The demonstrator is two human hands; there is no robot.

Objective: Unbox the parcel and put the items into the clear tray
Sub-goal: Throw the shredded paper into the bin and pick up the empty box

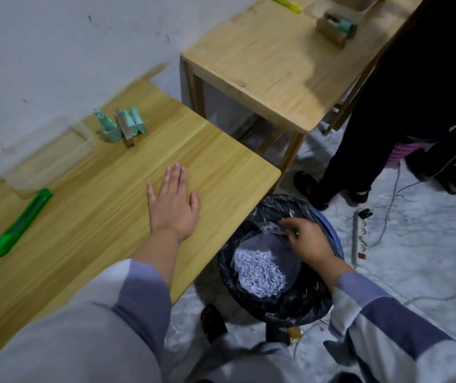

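My left hand [172, 200] lies flat and open on the wooden table [221, 167], fingers spread, holding nothing. My right hand [305, 239] reaches over a bin [329, 222] lined with a black bag, beside the table, and pinches a piece of crumpled clear plastic wrap [275, 226]. Grey packaging and shredded white paper [261, 268] lie inside the bin. The clear tray [52, 156] stands at the table's far left against the wall and looks empty. Several small teal items [121, 124] stand and lie on the table to its right.
A green box cutter [19, 223] lies near the table's left edge. A second wooden table [276, 64] farther back carries another clear tray, a tape dispenser [337, 27] and a yellow-green cutter. Another person in dark clothes [403, 106] stands at right. A power strip [359, 236] and cables lie on the floor.
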